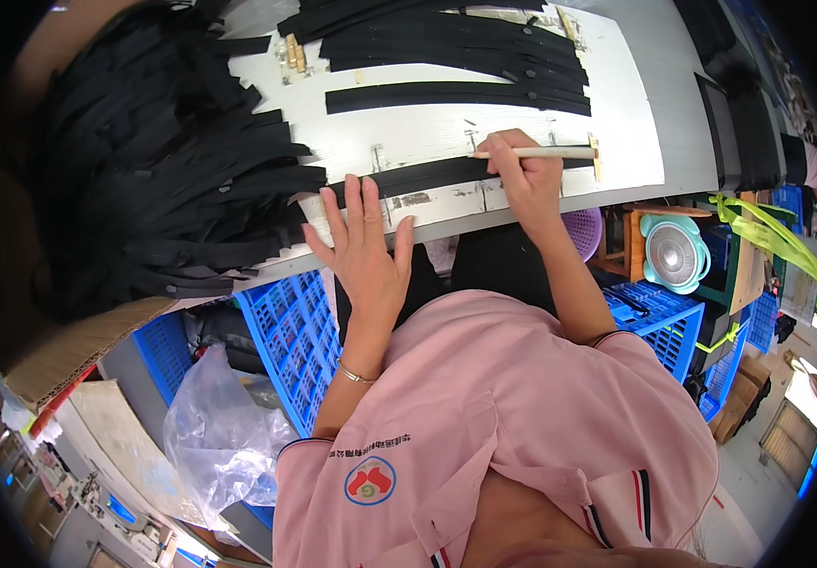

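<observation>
Right now the left hand (363, 248) lies flat with its fingers spread wide, pressing down one end of a black strip (432, 176) on the white desk (427, 133). The right hand (525, 180) is closed around a pale stick (536, 151) and holds its tip at the strip. It looks like the strip is being marked or brushed. Next, the stick likely needs a slow, steady pull while the strip stays still. More black strips (456, 95) lie farther back, and a big black pile (162, 161) sits to the left.

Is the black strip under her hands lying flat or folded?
Flat: the strip lies spread along the white table, left hand pressing one end, right hand holding a pen.
</observation>
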Motion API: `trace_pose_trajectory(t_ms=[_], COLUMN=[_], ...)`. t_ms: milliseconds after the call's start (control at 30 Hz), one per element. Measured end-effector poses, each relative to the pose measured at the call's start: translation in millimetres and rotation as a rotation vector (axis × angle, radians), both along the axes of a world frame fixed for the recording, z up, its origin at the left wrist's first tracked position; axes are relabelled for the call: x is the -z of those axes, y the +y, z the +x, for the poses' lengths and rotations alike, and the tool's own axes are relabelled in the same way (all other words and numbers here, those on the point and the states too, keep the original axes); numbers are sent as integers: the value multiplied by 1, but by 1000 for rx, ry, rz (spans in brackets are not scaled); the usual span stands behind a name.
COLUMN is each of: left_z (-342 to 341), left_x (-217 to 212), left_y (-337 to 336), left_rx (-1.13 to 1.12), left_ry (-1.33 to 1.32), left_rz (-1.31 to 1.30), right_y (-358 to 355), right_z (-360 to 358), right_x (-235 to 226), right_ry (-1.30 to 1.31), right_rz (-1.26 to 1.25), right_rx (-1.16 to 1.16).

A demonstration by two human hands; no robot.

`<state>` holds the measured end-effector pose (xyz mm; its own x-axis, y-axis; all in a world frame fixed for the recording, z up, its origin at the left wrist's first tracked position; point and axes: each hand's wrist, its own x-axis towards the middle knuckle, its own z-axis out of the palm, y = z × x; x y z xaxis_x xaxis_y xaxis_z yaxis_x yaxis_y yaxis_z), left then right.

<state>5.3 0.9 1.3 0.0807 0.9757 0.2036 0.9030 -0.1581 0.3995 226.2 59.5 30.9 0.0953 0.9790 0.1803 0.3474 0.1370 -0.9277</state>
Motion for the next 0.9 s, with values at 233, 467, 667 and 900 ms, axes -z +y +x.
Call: trace_pose_trajectory(t_ms=[233, 467, 667, 900], left_z=[0, -1, 34, 78], left_x=[2, 1, -15, -9], left_y=[-1, 0, 9, 44], left_rx=[-4, 14, 197, 185], left_ry=[15, -7, -297, -454], left_rz=[-5, -16, 93, 181], right_y=[-2, -1, -1, -2], right_z=[15, 17, 16, 16], right_x=[15, 19, 21, 22], right_ry=[-92, -104, -164, -109], right_rz=[31, 38, 80, 63], right_rx=[46, 16, 18, 29])
